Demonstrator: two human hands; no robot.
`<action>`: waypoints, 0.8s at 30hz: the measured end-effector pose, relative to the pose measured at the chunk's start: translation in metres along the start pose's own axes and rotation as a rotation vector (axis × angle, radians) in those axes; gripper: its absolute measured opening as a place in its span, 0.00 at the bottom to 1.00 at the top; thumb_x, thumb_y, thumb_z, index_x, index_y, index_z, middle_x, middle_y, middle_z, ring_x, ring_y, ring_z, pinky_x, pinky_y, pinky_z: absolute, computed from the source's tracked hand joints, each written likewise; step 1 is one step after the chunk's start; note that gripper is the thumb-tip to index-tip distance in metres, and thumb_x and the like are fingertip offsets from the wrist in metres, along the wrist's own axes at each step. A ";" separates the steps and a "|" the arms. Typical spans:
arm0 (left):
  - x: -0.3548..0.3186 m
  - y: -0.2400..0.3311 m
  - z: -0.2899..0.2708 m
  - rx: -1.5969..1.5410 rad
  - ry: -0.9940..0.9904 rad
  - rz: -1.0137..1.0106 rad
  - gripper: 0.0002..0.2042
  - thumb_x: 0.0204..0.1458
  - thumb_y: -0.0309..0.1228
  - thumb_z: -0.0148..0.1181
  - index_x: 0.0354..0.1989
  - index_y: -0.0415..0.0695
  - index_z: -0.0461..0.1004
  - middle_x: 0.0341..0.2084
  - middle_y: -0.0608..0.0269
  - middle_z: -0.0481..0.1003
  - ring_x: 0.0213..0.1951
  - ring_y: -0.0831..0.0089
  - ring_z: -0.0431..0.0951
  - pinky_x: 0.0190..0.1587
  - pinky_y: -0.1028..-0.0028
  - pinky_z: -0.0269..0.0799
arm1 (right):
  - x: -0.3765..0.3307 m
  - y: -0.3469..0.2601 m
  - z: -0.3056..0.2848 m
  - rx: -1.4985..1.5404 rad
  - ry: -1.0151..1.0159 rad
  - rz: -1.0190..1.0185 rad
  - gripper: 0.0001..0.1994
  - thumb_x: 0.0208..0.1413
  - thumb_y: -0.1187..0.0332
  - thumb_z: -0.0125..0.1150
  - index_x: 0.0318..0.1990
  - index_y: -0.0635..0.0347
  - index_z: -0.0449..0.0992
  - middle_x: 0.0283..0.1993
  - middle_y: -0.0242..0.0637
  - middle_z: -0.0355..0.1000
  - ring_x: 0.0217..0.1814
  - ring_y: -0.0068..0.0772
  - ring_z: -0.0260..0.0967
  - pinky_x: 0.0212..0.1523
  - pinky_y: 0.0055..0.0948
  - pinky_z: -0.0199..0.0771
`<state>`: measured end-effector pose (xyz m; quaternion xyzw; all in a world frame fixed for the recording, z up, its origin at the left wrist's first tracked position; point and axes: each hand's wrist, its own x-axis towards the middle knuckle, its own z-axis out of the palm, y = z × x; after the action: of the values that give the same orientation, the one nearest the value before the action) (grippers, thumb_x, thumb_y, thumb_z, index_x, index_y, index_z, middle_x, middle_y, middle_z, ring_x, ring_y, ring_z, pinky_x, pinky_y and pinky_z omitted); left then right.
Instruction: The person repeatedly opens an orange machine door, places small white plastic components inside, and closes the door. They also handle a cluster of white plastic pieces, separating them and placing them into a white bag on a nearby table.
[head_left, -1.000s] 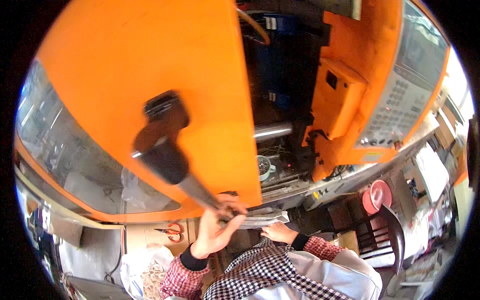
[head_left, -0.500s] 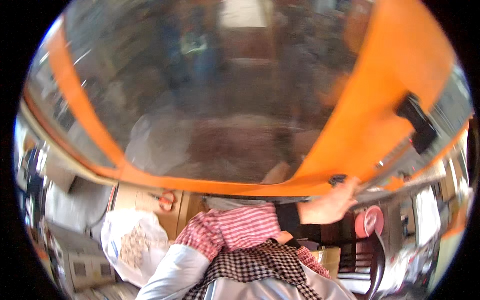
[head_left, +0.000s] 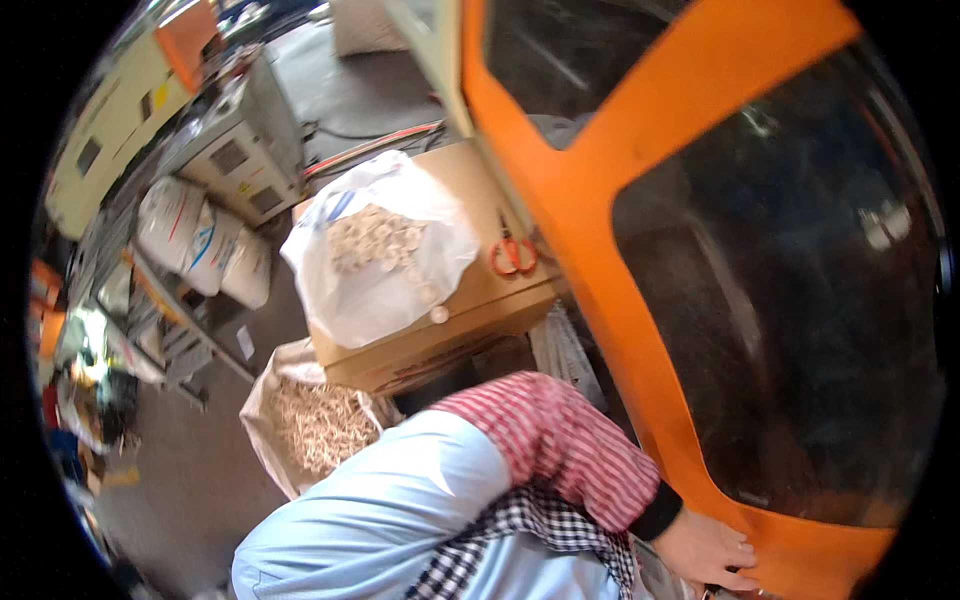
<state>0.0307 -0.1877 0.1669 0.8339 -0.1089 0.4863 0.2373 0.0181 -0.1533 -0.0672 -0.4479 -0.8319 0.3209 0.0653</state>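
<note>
A person's hand point(head_left: 705, 550) presses flat against the lower orange frame of a machine guard door point(head_left: 600, 260), fingers point(head_left: 738, 565) spread and extended along the frame's bottom edge rather than curled around anything (which hand it is cannot be told from this view, and no second hand shows). A red-checked sleeve point(head_left: 560, 450) with a dark cuff leads down to the hand, over a pale blue garment. The door, orange with large dark windows, fills the right side of the view. Just left of it sits a cardboard box point(head_left: 470, 300) carrying an open white plastic bag point(head_left: 375, 250) of small pale moulded parts, with orange-handled scissors point(head_left: 513, 255) lying beside the bag. On the floor below the box stands a second sack point(head_left: 310, 420) filled with pale stick-like pieces; stuffed white sacks point(head_left: 205, 240) lie farther left.
</note>
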 end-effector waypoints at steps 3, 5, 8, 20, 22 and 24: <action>-0.088 0.010 -0.077 0.167 -0.031 -0.338 0.07 0.49 0.30 0.47 0.28 0.38 0.63 0.26 0.45 0.67 0.37 0.51 0.70 0.36 0.60 0.68 | 0.065 -0.055 0.013 0.035 -0.091 -0.216 0.12 0.54 0.68 0.53 0.44 0.63 0.71 0.42 0.46 0.72 0.42 0.45 0.71 0.39 0.36 0.71; -0.201 0.016 -0.097 0.470 0.195 -0.645 0.12 0.43 0.25 0.52 0.39 0.39 0.71 0.35 0.52 0.73 0.39 0.56 0.74 0.38 0.67 0.73 | 0.104 -0.097 0.031 0.132 -0.027 -0.425 0.15 0.50 0.66 0.59 0.43 0.66 0.70 0.40 0.51 0.70 0.42 0.51 0.69 0.40 0.38 0.70; -0.288 0.115 -0.128 0.601 0.632 -1.504 0.10 0.46 0.24 0.57 0.38 0.39 0.73 0.31 0.45 0.73 0.36 0.60 0.75 0.36 0.64 0.71 | 0.166 -0.151 0.072 0.239 0.166 -0.646 0.16 0.47 0.66 0.62 0.43 0.65 0.70 0.41 0.47 0.71 0.41 0.49 0.69 0.40 0.36 0.69; -0.370 0.248 -0.123 0.103 1.672 -1.449 0.16 0.58 0.35 0.49 0.50 0.36 0.65 0.29 0.64 0.71 0.21 0.85 0.68 0.22 0.86 0.64 | 0.227 -0.232 0.108 0.966 -0.241 -0.285 0.08 0.57 0.69 0.54 0.35 0.65 0.74 0.33 0.36 0.74 0.31 0.22 0.72 0.32 0.21 0.71; -0.363 0.249 -0.147 -0.027 1.657 -1.311 0.17 0.59 0.36 0.48 0.49 0.35 0.65 0.27 0.66 0.70 0.21 0.85 0.68 0.24 0.85 0.65 | 0.202 -0.246 0.085 1.179 -0.386 -0.200 0.08 0.58 0.68 0.53 0.37 0.65 0.74 0.34 0.35 0.74 0.31 0.23 0.71 0.33 0.21 0.72; -0.358 0.252 -0.166 -0.241 1.627 -1.212 0.15 0.60 0.36 0.46 0.48 0.36 0.67 0.24 0.68 0.70 0.21 0.84 0.67 0.24 0.85 0.64 | 0.188 -0.249 0.081 1.298 -0.490 -0.130 0.09 0.59 0.67 0.53 0.39 0.65 0.73 0.35 0.35 0.73 0.31 0.24 0.72 0.34 0.21 0.73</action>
<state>-0.3793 -0.3392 0.0001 0.1363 0.4773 0.6891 0.5280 -0.3005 -0.1415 -0.0165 -0.1823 -0.4877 0.8406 0.1491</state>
